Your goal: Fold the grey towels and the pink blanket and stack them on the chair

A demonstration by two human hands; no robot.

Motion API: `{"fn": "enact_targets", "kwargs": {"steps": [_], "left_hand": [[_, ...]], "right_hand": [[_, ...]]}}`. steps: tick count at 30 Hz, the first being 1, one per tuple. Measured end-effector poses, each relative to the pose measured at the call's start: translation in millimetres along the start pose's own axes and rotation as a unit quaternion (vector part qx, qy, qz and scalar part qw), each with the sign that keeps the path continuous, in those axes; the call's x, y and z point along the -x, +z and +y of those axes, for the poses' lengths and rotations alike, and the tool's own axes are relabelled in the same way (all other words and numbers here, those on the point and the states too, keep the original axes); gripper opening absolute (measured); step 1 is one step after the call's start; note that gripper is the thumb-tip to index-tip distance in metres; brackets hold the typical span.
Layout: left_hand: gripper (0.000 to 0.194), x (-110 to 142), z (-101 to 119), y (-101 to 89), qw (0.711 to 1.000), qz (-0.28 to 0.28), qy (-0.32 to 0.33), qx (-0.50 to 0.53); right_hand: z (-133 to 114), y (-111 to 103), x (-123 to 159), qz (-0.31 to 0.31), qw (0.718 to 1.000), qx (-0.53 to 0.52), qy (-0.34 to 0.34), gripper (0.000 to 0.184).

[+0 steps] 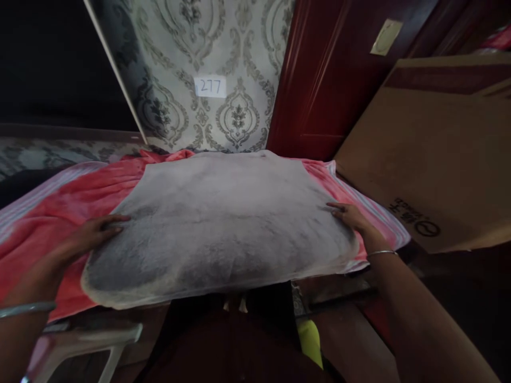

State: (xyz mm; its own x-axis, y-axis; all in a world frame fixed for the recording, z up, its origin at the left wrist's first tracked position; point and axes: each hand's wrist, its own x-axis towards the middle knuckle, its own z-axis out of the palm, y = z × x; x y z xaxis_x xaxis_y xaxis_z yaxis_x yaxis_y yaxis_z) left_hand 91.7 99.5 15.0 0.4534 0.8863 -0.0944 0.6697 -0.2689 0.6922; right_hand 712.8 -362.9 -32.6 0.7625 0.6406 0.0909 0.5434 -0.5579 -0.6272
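Observation:
A soft grey plush cloth (223,213) with rounded front corners lies spread over a coral-red blanket (99,186) with a striped border. At the cloth's left edge, my left hand (93,234) rests with its fingers stretched out on top and the thumb apart. My right hand (353,217) touches the opposite edge, fingertips reaching over the grey surface and slightly bent. Both hands look open, and no fold of cloth shows gripped in either. The cloth's front edge hangs near my body.
To the right stands a large cardboard box (435,154) beside a dark red door (315,80). A black screen (59,69) is at the left. Patterned wallpaper behind bears a paper label (210,86) reading 277. A pale plastic stool (88,340) stands at lower left.

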Motion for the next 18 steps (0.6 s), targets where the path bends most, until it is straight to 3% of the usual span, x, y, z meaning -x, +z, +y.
{"fn": "enact_targets", "kwargs": {"steps": [4, 11, 18], "left_hand": [[0.067, -3.9, -6.6, -6.8, 1.0, 0.008, 0.016, -0.019], [0.059, 17.0, 2.9, -19.7, 1.0, 0.018, 0.018, -0.008], [0.053, 32.7, 10.6, -14.5, 0.993, 0.113, 0.026, -0.006]], "right_hand": [[-9.8, -9.4, 0.8, 0.011, 1.0, 0.016, 0.013, 0.04], [-16.9, -21.4, 12.1, 0.08, 0.997, -0.02, 0.014, 0.019], [-24.2, -23.8, 29.6, 0.156, 0.986, -0.048, 0.042, 0.007]]}}
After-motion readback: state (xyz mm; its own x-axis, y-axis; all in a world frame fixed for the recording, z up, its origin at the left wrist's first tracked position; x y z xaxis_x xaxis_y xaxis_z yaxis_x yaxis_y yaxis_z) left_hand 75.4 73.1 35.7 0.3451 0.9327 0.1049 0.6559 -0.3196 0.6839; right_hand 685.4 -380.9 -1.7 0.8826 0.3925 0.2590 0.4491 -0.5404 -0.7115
